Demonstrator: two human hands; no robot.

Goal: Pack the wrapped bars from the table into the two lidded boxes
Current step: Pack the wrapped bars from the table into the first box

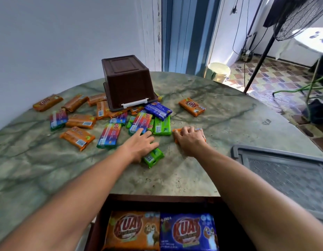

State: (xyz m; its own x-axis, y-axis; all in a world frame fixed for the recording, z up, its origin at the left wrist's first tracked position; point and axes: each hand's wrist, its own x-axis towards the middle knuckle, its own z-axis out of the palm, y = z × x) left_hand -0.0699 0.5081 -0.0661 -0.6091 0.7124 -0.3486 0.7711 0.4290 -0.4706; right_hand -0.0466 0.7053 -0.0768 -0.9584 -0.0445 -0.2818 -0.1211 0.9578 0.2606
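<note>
Several wrapped bars in orange, green, blue and rainbow wrappers lie scattered on the round marbled table. My left hand rests on a green bar, fingers curled over it. My right hand grips an orange bar lying flat on the table. An open brown box at the near edge holds an orange bar and a blue bar side by side. A second brown box stands upside down at the back, on top of some bars.
A grey lid lies on the table at the right. One orange bar lies apart at the back right. Beyond the table stand a wall, a blue door frame, a bucket and a fan stand.
</note>
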